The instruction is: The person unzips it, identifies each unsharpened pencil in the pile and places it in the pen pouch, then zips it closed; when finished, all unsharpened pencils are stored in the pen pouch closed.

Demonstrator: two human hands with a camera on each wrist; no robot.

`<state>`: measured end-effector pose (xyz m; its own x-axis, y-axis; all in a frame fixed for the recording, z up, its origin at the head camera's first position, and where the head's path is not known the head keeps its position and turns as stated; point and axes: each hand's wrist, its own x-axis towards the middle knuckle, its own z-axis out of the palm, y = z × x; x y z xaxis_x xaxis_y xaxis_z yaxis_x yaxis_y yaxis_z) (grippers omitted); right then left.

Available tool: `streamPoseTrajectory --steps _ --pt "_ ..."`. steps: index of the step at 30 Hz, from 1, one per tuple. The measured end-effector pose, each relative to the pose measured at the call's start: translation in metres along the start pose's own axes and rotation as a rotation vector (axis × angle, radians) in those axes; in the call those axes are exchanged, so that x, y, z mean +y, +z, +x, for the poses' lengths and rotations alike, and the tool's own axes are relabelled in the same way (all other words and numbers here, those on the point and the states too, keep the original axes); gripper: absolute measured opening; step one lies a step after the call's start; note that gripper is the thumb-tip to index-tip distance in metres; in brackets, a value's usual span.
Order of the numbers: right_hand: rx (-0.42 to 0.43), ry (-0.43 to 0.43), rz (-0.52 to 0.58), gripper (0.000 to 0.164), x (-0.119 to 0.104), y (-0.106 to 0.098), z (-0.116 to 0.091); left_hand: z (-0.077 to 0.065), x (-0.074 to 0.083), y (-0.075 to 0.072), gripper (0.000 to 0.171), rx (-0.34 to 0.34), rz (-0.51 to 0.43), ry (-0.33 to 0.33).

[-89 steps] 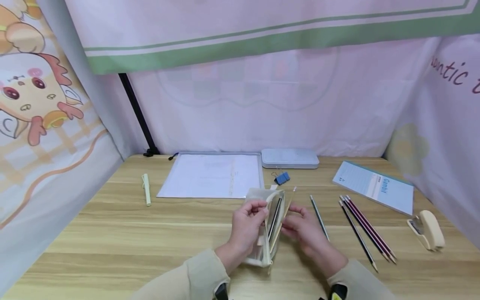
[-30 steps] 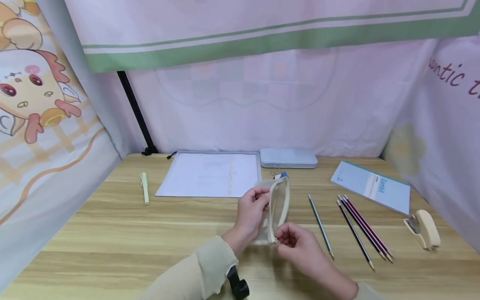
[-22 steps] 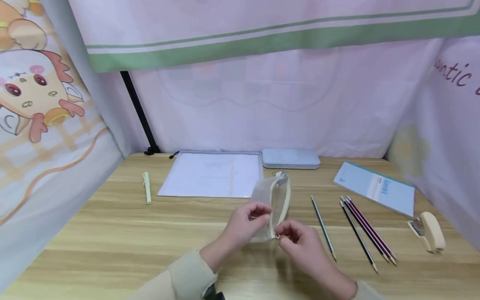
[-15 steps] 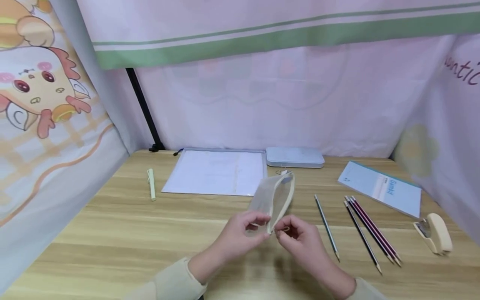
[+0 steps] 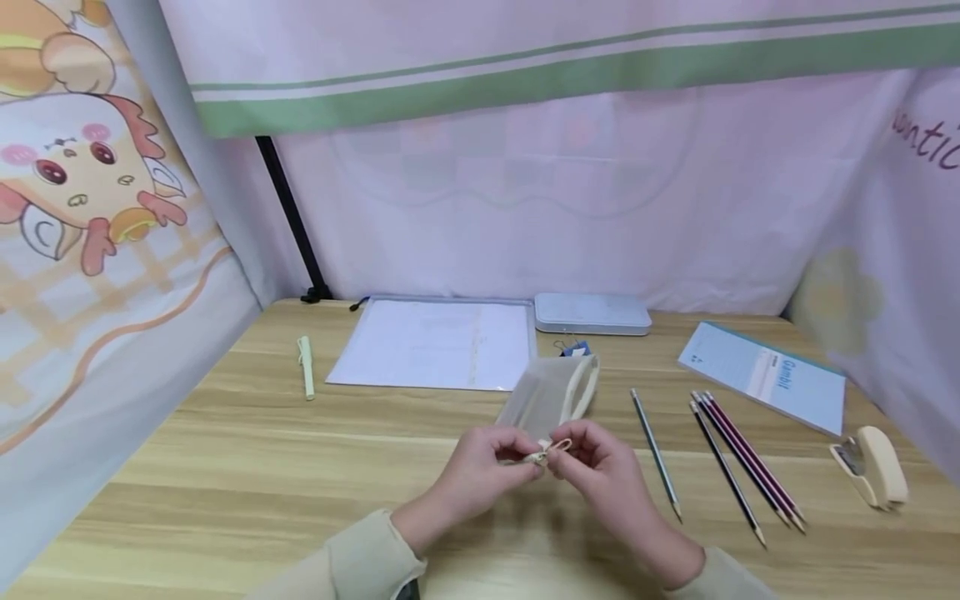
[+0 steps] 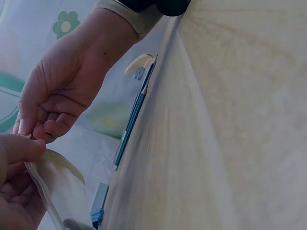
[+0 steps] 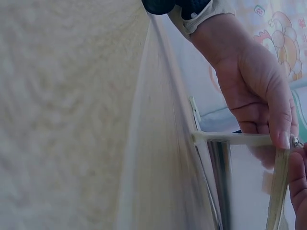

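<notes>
A translucent pencil pouch point(image 5: 536, 387) with a cream zip edge lies tilted away from me in the middle of the table. My left hand point(image 5: 480, 462) pinches its near end, close to where the zip starts. Right beside it, my right hand point(image 5: 611, 479) pinches the cream zip-pull loop point(image 5: 562, 446) between thumb and fingertips. The pouch mouth gapes towards the far end. Through the pouch wall point(image 7: 249, 187) in the right wrist view, dark slim items show inside. In that view the left hand point(image 7: 259, 81) holds the corner by the metal zipper slider point(image 7: 296, 142).
To the right lie a teal pencil point(image 5: 656, 454), several dark and maroon pencils point(image 5: 742, 458), a notepad point(image 5: 761, 375) and a cream stapler point(image 5: 870, 467). Behind the pouch are a blue binder clip point(image 5: 576, 348), a paper-filled folder point(image 5: 431, 343) and a pale blue case point(image 5: 592, 313). A green pen point(image 5: 306, 368) lies left.
A yellowish pencil, earlier at the pouch mouth by my right hand, is now out of sight in the head view. Both hands have come together at the near zip end.
</notes>
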<state>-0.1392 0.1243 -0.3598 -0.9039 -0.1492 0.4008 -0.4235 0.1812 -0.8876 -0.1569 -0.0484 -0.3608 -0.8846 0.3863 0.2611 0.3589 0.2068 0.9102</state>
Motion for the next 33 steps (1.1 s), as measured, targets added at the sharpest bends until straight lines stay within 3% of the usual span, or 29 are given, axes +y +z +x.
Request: streamPoseTrajectory --steps 8,13,19,26,33 --pt "-0.129 0.169 -0.006 0.025 0.003 -0.015 0.007 0.001 -0.008 -0.002 0.013 -0.036 -0.061 0.052" --pt "-0.19 0.212 0.014 0.026 0.006 -0.022 0.014 0.002 -0.012 -0.002 0.014 -0.043 -0.066 0.074" --pt "-0.11 0.313 -0.02 0.018 0.017 -0.037 0.023 -0.001 -0.01 -0.006 0.015 -0.026 -0.075 0.029" --pt "-0.099 0.32 -0.096 0.021 0.027 -0.057 0.032 -0.003 -0.01 -0.014 0.016 -0.026 -0.102 -0.044" --pt "-0.012 0.376 -0.183 0.018 0.039 -0.081 0.035 -0.007 -0.012 -0.03 0.017 -0.004 -0.089 -0.151"
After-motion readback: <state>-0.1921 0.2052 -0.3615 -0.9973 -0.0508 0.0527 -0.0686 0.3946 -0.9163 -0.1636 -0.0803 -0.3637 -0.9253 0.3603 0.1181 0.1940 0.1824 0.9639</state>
